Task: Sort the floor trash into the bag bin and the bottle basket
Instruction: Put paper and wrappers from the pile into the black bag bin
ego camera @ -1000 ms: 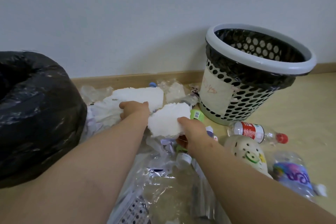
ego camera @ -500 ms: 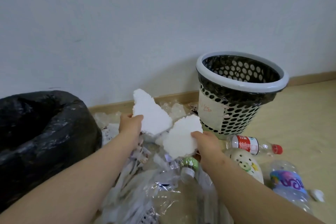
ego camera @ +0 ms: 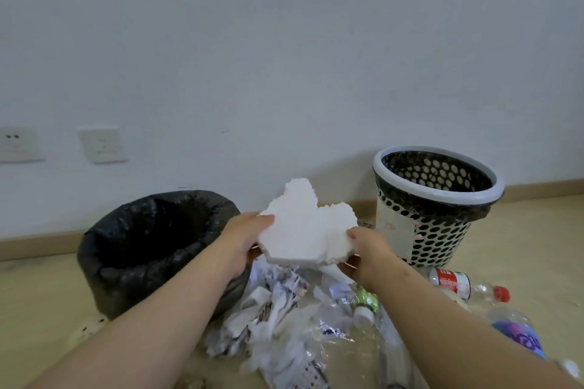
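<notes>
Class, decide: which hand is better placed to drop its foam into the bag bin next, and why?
Left. The left hand grips foam right beside the bag bin rim; the right hand sits nearer the basket, farther off.

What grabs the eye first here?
White foam held up mid-frame, the left hand gripping its left edge and the right hand its right. Behind stand a black bag bin on the left and a perforated basket on the right; paper litter and bottles lie on the floor below.
</notes>
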Demonstrator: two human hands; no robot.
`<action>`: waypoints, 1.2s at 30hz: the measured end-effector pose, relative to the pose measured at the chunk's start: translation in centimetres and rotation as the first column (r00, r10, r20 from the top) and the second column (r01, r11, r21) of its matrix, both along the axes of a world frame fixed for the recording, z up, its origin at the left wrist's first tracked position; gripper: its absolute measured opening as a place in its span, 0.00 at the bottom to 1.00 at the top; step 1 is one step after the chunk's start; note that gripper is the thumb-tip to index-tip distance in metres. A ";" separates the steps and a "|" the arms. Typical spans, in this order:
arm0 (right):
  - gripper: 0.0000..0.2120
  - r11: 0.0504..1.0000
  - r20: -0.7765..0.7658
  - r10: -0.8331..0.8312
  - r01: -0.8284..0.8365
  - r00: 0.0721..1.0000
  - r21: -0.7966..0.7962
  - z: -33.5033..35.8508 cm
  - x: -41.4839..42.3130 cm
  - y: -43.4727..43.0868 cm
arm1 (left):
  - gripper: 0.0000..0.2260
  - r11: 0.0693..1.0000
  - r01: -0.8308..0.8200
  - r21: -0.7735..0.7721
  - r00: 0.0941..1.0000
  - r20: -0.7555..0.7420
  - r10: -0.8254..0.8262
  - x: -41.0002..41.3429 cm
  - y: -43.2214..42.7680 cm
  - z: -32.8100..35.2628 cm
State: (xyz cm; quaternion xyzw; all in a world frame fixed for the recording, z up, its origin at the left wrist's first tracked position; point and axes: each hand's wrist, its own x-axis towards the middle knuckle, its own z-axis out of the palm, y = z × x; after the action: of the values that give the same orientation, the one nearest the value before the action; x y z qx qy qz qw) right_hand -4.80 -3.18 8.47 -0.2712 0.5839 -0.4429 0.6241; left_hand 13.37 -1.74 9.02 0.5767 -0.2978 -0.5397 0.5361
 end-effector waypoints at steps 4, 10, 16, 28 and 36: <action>0.08 0.997 0.054 0.073 -0.074 0.996 0.026 1.5 3.7 0.1 | 0.03 0.994 -0.104 0.044 0.992 -0.061 0.107 3.1 2.0 -1.2; 0.10 0.952 0.001 0.305 -0.305 0.952 -0.013 2.7 9.8 -0.3 | 0.05 0.989 -0.134 0.062 0.972 -0.185 0.143 6.4 3.0 -0.7; 0.09 0.885 -0.016 0.463 -0.464 0.886 -0.046 2.8 15.1 0.3 | 0.05 0.972 -0.224 0.069 0.947 -0.221 0.234 10.9 4.1 0.5; 0.08 0.877 -0.150 0.479 -0.480 0.865 0.035 -0.7 14.0 -0.5 | 0.11 0.662 -0.750 0.015 0.657 -0.099 0.747 14.5 2.9 0.0; 0.07 0.881 -0.123 0.473 -0.472 0.872 0.037 -0.5 13.2 -0.7 | 0.22 0.897 -0.422 0.133 0.906 0.070 0.417 13.5 1.9 -0.3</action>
State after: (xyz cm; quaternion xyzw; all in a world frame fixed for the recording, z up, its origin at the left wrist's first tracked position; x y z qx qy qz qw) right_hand 8.38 -3.87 8.01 -0.4319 0.5401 -0.2570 0.6751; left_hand 26.91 0.17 8.75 0.6754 -0.1373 -0.4200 0.5904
